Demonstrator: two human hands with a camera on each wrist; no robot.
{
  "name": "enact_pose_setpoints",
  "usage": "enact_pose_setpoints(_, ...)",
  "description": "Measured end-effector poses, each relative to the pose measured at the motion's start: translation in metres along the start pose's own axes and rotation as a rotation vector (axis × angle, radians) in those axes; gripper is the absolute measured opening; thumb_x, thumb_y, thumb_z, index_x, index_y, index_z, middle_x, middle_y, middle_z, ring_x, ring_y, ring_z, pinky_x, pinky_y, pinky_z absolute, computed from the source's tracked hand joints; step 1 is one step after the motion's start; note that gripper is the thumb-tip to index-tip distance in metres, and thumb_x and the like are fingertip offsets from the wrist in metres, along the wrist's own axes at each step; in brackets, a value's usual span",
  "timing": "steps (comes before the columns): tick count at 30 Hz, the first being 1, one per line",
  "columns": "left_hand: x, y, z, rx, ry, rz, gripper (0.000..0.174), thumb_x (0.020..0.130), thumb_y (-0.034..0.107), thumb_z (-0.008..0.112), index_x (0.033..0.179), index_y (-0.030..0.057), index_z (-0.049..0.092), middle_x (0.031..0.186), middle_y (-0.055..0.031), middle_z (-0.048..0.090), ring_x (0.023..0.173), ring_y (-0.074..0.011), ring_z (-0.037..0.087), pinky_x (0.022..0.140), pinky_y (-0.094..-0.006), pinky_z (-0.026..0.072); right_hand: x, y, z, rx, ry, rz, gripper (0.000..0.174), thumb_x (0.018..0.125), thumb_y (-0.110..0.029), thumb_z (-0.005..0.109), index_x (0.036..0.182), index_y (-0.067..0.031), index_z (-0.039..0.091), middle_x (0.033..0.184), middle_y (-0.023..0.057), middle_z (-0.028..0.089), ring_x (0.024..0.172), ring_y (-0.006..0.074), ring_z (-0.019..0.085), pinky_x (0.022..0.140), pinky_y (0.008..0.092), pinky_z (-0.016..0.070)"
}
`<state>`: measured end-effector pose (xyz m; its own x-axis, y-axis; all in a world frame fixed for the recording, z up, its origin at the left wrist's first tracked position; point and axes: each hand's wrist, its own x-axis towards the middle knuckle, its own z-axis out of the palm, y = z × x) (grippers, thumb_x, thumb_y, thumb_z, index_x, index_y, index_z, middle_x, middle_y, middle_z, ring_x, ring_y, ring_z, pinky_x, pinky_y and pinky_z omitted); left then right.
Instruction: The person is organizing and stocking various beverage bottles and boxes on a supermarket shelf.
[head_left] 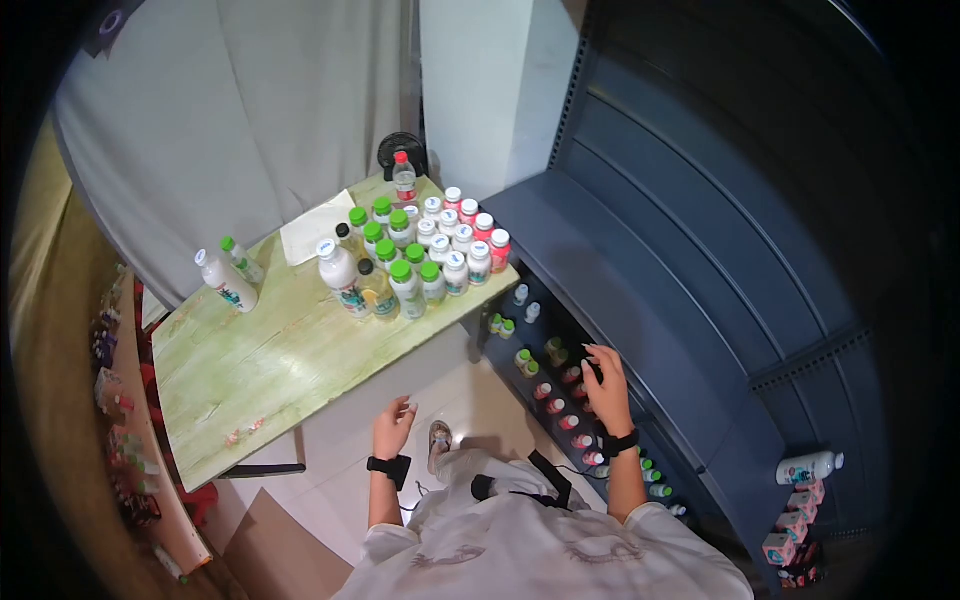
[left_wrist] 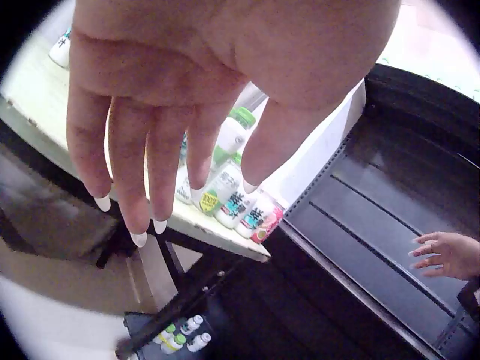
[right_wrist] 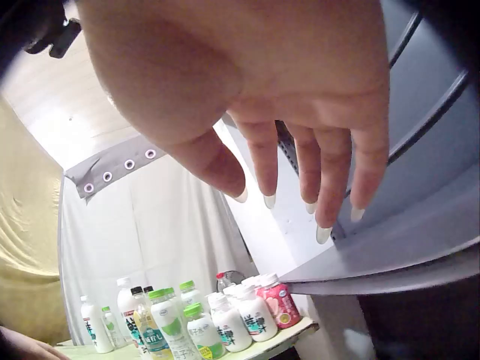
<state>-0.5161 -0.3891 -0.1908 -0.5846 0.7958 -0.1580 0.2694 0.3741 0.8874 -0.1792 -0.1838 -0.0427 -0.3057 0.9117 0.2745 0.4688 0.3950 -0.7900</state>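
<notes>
The left hand (head_left: 393, 432) hangs in front of the table's near edge, fingers loosely bent, holding nothing; in the left wrist view the hand (left_wrist: 187, 97) fills the top. The right hand (head_left: 607, 385), also empty with relaxed fingers, is over the front edge of the dark shelf; its fingers (right_wrist: 322, 172) point down in the right wrist view. Bottles stand grouped at the table's right end: green-capped bottles (head_left: 405, 290), white-capped bottles (head_left: 455, 272), pink bottles (head_left: 499, 252), a large white bottle (head_left: 342, 280) and a dark-capped yellowish bottle (head_left: 377, 290). Neither hand touches them.
On the green table (head_left: 300, 350) a white bottle (head_left: 228, 282) and a green-capped one (head_left: 241, 260) stand at left. A black fan (head_left: 402, 150) is behind. Lower shelves hold small bottles (head_left: 543, 391). A large bottle (head_left: 810, 468) and pink boxes (head_left: 780, 547) are at far right.
</notes>
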Motion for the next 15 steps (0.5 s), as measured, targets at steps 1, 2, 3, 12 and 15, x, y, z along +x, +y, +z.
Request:
enact_pose_setpoints(1,-0.007,-0.001,0.011,-0.019,-0.029,-0.002,0.039,0.093,0.026,0.066,0.122,0.0012,0.063,0.103,-0.0168,0.071,0.093,-0.0233,0.069,0.081,-0.0336,0.054,-0.009,0.009,-0.01,-0.024,0.019,-0.023,0.03,0.092,-0.009,0.06,0.121,-0.0046,0.061,0.124,0.0137,0.057,0.101,0.0285,0.062,0.085,0.0343,0.0508)
enact_pose_setpoints(2,-0.013,-0.001,0.023,-0.036,-0.06,-0.005,0.038,0.093,0.025,0.066,0.123,0.0008,0.063,0.101,-0.0156,0.071,0.093,-0.021,0.068,0.082,-0.0327,0.0536,-0.019,0.022,-0.022,-0.049,0.038,-0.044,0.03,0.092,-0.009,0.06,0.121,-0.0044,0.061,0.124,0.0136,0.057,0.1,0.028,0.063,0.084,0.0339,0.0512)
enact_pose_setpoints(3,-0.021,0.005,0.032,-0.052,-0.093,-0.008,0.037,0.094,0.024,0.066,0.123,0.0004,0.063,0.099,-0.0144,0.071,0.092,-0.0187,0.067,0.082,-0.0319,0.0532,-0.03,0.028,-0.034,-0.074,0.057,-0.063,0.03,0.092,-0.009,0.06,0.121,-0.0042,0.061,0.124,0.0136,0.057,0.099,0.0275,0.063,0.083,0.0334,0.0515)
enact_pose_setpoints(12,-0.035,0.038,0.078,0.062,-0.286,0.095,0.034,0.091,0.025,0.066,0.117,0.0026,0.066,0.097,-0.019,0.072,0.09,-0.0267,0.071,0.078,-0.0359,0.0547,-0.111,0.04,-0.092,-0.117,0.194,0.135,0.03,0.091,-0.004,0.059,0.121,-0.0018,0.061,0.12,0.0141,0.058,0.094,0.0244,0.063,0.074,0.0296,0.0521)
enact_pose_setpoints(15,-0.027,0.053,0.105,0.174,-0.403,0.201,0.033,0.091,0.024,0.065,0.116,0.0027,0.066,0.097,-0.0188,0.072,0.089,-0.0274,0.071,0.077,-0.0362,0.0548,-0.139,0.041,-0.116,-0.137,0.263,0.172,0.032,0.089,-0.002,0.059,0.121,-0.0017,0.06,0.12,0.0135,0.058,0.095,0.0253,0.062,0.082,0.0323,0.0503)
